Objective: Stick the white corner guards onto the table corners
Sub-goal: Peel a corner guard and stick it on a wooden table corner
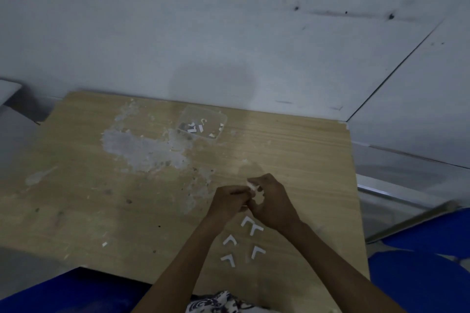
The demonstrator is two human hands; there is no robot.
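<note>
Both hands met over the right half of the desk [76, 185], a pale wood-grain board with square corners, pushed against a grey-white wall [229, 20]. The left hand [229, 202] came in with knuckles up, its fingers [239, 192] curled inward and pinching something small and white. The right hand [273, 204] arched over from the other side, thumb and forefinger closed on a white corner guard [255, 189]. The picture was soft there, so whether both hands held the same piece or the left one gripped only a strip of backing could not be told.

Just beneath the wrists, toward the near edge, five loose corner guards [244, 240] lay flat on the wood: small, matte-white, L-shaped pieces, two of them touching by the right wrist and three spread a little lower.

The desk's surface was rough going. A big greyish patch [142, 147] of scraped, flaky residue spread across its middle, with white crumbs and dark specks scattered around it. At the far side sat a shallow clear plastic tray [202, 122] with rounded corners, holding white scraps and peeled bits. One stray white chip [104, 244] rested near the front left. A blue chair [432, 262] showed at the right, and patterned fabric [216, 303] at the bottom edge.
</note>
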